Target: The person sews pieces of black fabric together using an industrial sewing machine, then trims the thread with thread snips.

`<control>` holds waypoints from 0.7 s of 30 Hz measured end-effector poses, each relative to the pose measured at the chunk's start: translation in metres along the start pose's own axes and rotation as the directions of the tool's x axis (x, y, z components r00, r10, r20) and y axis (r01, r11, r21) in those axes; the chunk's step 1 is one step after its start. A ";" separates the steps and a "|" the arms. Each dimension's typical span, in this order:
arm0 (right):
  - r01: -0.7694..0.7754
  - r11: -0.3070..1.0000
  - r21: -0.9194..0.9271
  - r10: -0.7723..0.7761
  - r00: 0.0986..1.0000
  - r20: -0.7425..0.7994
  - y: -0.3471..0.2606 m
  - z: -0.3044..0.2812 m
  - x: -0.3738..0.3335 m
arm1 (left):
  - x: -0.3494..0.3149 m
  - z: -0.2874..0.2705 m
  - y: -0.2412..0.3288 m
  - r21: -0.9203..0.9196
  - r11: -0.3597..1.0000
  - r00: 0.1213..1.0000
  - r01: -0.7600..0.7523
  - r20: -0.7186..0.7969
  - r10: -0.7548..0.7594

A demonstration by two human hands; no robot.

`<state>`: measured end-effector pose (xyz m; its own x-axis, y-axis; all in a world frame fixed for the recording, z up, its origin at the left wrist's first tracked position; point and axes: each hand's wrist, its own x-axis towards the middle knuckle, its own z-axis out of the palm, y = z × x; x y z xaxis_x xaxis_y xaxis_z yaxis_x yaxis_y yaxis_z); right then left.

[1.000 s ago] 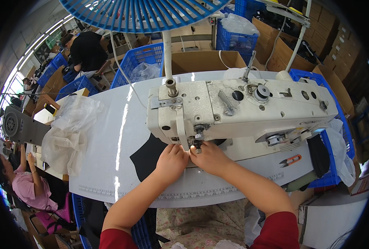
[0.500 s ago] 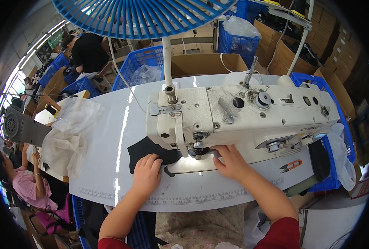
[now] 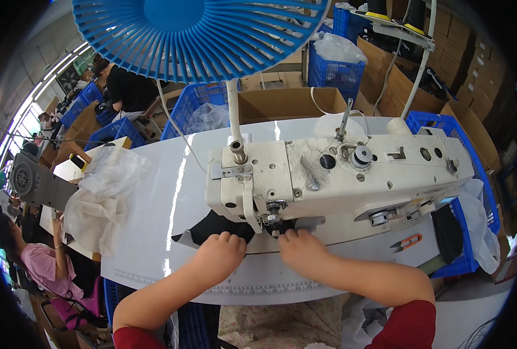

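Observation:
A white industrial sewing machine (image 3: 334,174) stands across the table. A black fabric piece (image 3: 211,227) lies left of its needle and presser foot (image 3: 275,220), with a pale grey edge curling up at its left end. My left hand (image 3: 223,256) is closed on the near edge of this fabric, fingers curled. Just right of the presser foot, my right hand (image 3: 302,250) is closed with bent fingers at a dark bit of the fabric; the fingertips are partly hidden. The fabric under the machine head is hidden.
Orange-handled thread snips (image 3: 407,243) lie on the white table (image 3: 153,174) at right, near dark folded fabric (image 3: 446,232). A blue fan (image 3: 200,46) hangs over the far side. Crumpled clear plastic (image 3: 104,192) is at left. Blue crates (image 3: 335,67) stand behind. Two people work at left.
My left hand has moved right, and its flat fingers have curled at the fabric. My right hand has moved left, closer to the presser foot. The fabric's left end now curls up.

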<state>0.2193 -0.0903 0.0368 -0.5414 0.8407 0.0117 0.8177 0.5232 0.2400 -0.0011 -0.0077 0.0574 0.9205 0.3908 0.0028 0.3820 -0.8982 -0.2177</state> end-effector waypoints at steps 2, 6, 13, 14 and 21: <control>0.134 0.986 -0.103 -0.140 0.989 -0.055 0.002 0.002 0.005 | 0.006 -0.002 0.003 0.095 0.994 0.996 -0.049 0.085 0.041; 0.287 0.953 -0.100 -0.303 0.871 -0.387 0.017 0.030 0.016 | 0.022 -0.011 -0.001 0.150 0.951 0.961 -0.270 -0.026 0.276; 0.116 0.985 0.125 -0.087 0.971 -0.222 0.030 0.028 0.012 | 0.024 0.004 -0.021 0.137 0.927 0.907 -0.349 -0.198 0.371; 0.102 0.983 0.152 -0.062 0.967 -0.248 0.030 0.031 0.011 | 0.023 0.004 -0.021 0.137 0.927 0.907 -0.348 -0.199 0.370; 0.095 0.957 0.272 0.001 0.942 -0.334 0.019 0.031 0.013 | 0.021 0.009 -0.021 -0.004 0.943 0.931 -0.332 -0.162 0.327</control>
<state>0.2343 -0.0653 0.0113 -0.5747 0.7463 0.3359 0.7845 0.6192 -0.0335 0.0096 0.0212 0.0534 0.9952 0.0378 0.0897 0.0554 -0.9778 -0.2023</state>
